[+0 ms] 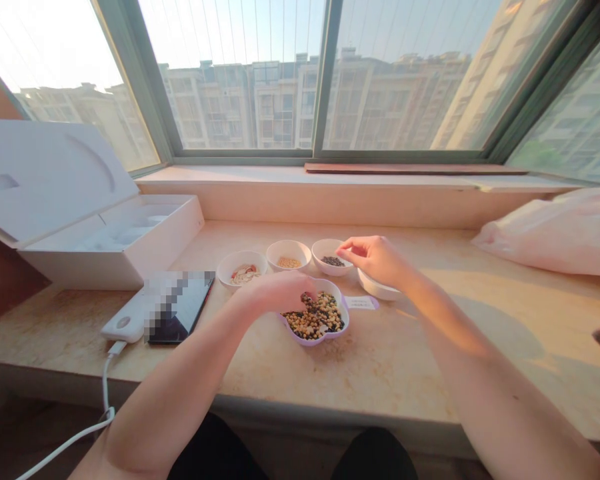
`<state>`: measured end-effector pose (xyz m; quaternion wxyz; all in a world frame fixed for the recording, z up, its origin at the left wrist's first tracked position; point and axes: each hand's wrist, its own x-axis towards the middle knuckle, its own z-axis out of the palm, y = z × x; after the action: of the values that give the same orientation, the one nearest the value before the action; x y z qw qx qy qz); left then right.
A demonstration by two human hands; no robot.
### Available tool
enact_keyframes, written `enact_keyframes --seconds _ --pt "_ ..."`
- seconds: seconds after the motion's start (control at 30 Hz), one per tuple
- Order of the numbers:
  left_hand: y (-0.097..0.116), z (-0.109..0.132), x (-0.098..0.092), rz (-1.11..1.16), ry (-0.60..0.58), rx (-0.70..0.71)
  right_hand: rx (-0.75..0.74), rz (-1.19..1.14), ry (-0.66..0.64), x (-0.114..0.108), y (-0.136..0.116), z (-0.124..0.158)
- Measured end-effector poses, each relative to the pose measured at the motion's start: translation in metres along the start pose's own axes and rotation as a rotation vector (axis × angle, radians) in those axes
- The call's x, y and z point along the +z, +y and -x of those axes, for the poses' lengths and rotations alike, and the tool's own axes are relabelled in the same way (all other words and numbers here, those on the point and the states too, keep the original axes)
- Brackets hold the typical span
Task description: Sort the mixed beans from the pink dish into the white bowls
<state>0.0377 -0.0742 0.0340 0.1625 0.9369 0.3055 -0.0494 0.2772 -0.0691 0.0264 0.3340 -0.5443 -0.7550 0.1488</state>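
My left hand [286,293] reaches over the purple-rimmed white bowl [341,333] of mixed yellow and dark beans, its curled fingertips down at the beans [316,316]. What those fingers pinch, if anything, is hidden. Above the right rim of a small white bowl [318,252] holding dark beans [333,261], my right hand [375,257] has thumb and fingers pressed together; anything between them is too small to name. A bowl of yellow beans [289,263] and a bowl of pale and reddish pieces [245,273] stand to the left. Partly under my right hand is another white dish [379,287].
A phone [190,307] and a white power bank [125,321] with a cable [107,380] lie at left. Behind them stands an open white box [155,250]. A pale plastic bag [550,233] rests at right. A label tab [363,303] sticks out beside the mixed-bean bowl.
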Motion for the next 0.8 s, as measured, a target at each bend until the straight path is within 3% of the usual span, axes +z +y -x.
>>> enact_keyframes --seconds 0.3,0.53,0.8 --pt "0.003 -0.005 0.007 -0.001 0.034 0.099 0.002 0.201 -0.110 0.007 -0.024 0.015" --pt "0.000 -0.009 0.013 0.144 0.078 -0.018 -0.042 0.218 -0.134 0.017 -0.020 0.012" --pt "-0.009 -0.010 0.016 0.036 0.104 0.061 -0.012 0.177 -0.149 0.019 -0.014 0.011"
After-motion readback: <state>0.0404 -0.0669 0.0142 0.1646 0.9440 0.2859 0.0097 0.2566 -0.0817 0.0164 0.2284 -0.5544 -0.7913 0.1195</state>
